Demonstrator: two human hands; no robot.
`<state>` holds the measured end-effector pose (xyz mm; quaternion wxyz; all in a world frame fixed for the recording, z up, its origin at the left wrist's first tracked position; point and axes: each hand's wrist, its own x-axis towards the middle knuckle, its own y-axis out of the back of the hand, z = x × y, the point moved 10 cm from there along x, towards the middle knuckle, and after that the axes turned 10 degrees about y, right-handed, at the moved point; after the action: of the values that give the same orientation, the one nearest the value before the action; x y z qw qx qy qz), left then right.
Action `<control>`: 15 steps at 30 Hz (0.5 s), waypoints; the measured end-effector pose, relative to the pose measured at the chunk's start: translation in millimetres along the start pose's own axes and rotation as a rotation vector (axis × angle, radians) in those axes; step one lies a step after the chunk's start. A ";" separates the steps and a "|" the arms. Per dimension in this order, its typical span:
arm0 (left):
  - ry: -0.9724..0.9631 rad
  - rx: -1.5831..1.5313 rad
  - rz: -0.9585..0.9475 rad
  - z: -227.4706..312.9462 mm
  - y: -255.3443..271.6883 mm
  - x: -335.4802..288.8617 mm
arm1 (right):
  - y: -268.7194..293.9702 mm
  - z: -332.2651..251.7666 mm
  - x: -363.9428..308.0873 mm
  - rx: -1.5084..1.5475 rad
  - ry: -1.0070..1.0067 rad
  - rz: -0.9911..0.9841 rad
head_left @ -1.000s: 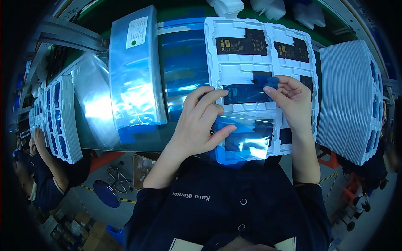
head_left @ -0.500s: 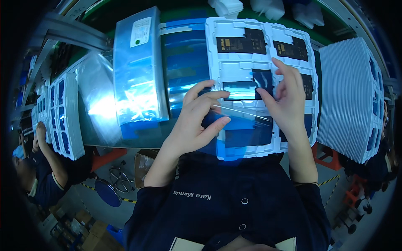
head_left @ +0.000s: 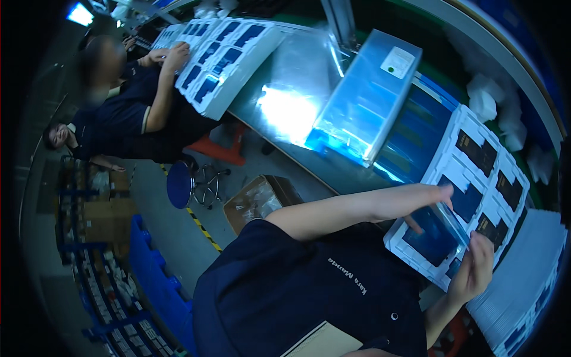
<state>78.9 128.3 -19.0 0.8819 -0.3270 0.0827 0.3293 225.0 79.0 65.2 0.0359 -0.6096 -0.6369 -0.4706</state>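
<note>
A thin clear film sheet (head_left: 454, 227) is stretched between my two hands, tilted above the near part of a white moulded tray (head_left: 411, 259). My left hand (head_left: 429, 201) is closed at the film's far end, with one finger extended below it. My right hand (head_left: 474, 268) pinches the opposite end near the tray's right side. Several flat black batteries (head_left: 476, 152) lie in the tray's compartments. A dark, shiny film-covered battery (head_left: 427, 241) sits in the near compartment, partly behind the film and my left finger.
Left of the tray lies a pile of bluish film sheets (head_left: 416, 134), beside a plastic-wrapped stack (head_left: 370, 95). Stacked trays (head_left: 517, 279) stand right. Farther left, a co-worker's hand (head_left: 176, 58) is at another tray stack (head_left: 242, 74). A stool (head_left: 179, 184) and carton (head_left: 284, 193) stand below.
The view has swung left, putting the tray at the right. My right hand has come off the tray's middle battery to the film's end; the film now spans both hands.
</note>
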 end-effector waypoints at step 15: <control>-0.422 0.341 0.154 23.9 -43.9 8.2 | 10.7 74.6 -63.6 0.643 -0.659 0.180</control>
<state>111.4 122.7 19.5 0.8942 -0.0906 -0.0241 0.4377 289.2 77.8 -9.6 0.0593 -0.7373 -0.6724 -0.0258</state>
